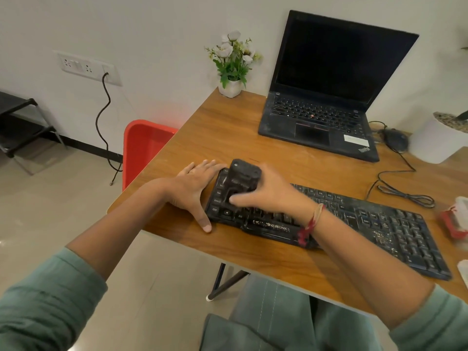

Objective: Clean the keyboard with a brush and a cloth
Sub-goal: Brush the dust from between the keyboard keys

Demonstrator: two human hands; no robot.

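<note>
Black dusty plastic keyboard (367, 216): lies slantwise on the brown wooden worktop (240, 138), its near-right corner close to the front edge.
Right hand (273, 196): fingers curled round a chunky black brush (243, 178), which stands on the keys at the left end.
Left hand (192, 188): fingers straight and flat on the worktop, touching the keyboard's left end, thumb spread past the front corner; it holds nothing.
Risk 1, slide: a hard stroke toward the right could push the keyboard away from the bracing hand and toward the edge.
Risk 2, scatter: pale crumbs (379, 235) sit on the number pad; brisk sweeping would likely flick them onto the worktop, lap or floor.
Risk 3, keys: heavy pressure may drive dirt under the keycaps or lift 1 off.
Risk 4, cable: the thin black cable (407, 196) loops just behind; a shifted keyboard could drag it.
Cloth: cannot tell whether the red-and-white bundle (455, 219) at the right edge is it.
</note>
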